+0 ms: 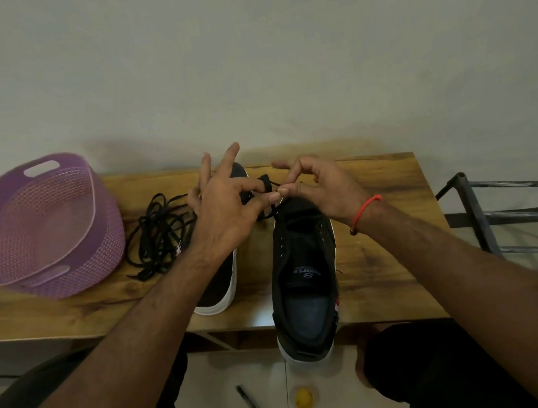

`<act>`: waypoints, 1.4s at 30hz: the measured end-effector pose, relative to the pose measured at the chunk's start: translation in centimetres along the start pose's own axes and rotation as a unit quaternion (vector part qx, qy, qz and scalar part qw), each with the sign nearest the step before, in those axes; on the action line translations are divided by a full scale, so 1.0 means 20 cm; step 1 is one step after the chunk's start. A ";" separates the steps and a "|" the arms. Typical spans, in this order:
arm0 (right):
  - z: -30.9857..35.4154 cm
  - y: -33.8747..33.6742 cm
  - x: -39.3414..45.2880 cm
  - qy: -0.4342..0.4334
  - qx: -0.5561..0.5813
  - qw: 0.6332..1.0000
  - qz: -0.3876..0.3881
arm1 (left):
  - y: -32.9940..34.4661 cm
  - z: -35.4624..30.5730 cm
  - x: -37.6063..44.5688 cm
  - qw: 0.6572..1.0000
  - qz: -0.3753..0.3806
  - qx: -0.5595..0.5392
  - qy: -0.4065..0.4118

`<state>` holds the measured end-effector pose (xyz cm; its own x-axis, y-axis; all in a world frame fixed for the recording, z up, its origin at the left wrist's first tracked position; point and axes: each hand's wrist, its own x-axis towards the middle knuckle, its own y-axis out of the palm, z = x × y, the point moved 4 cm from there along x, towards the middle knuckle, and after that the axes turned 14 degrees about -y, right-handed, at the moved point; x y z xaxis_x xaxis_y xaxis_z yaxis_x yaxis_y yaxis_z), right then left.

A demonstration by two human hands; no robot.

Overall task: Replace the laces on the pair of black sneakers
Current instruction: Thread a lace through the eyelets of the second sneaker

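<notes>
At about nine o'clock on the wooden table (51, 314) stood a purple basket (43, 228), tipped a little on its side, and just to the right of it lay a loose tangle of black laces (157, 233). Next came the left sneaker (219, 280), mostly hidden under the left hand (227, 209), with its white sole showing near the table's front edge. The left hand had its thumb and forefinger closed in a pinch on a black lace (267, 186), while its other fingers were spread and pointed toward twelve o'clock. The right sneaker (306, 285) lay with its long axis running from six to twelve o'clock, heel hanging over the table edge toward the person and toe away, and its eyelets looked empty on the near part (the far part was covered by the hands, so I cannot tell there). The right hand (324, 189), with a red thread bracelet (365, 207) on the wrist, pinched the same lace just beside the left hand's pinch, so the two hands were close together over the toe end of this shoe. I judge that threading was only beginning, at the lowest eyelets; the lace end lay between both hands, about equally near to each, and the next move would need it to be guided downward toward six o'clock, along the shoe's axis. On the floor, at six o'clock, lay a black pen (253, 406) and a small yellow object (303, 399).
</notes>
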<state>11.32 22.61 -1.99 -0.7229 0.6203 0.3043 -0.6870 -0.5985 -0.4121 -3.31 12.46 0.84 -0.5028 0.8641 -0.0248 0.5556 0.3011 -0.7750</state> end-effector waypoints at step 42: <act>0.16 -0.13 0.03 -0.018 0.112 0.990 -0.081 | 0.14 -0.11 -0.07 0.988 0.103 -0.115 0.028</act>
<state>12.41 22.97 2.15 -0.6019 0.7007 0.3831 -0.7900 -0.5927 -0.1569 0.35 13.05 0.00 -0.3297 0.9355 -0.1270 0.7812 0.1948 -0.5931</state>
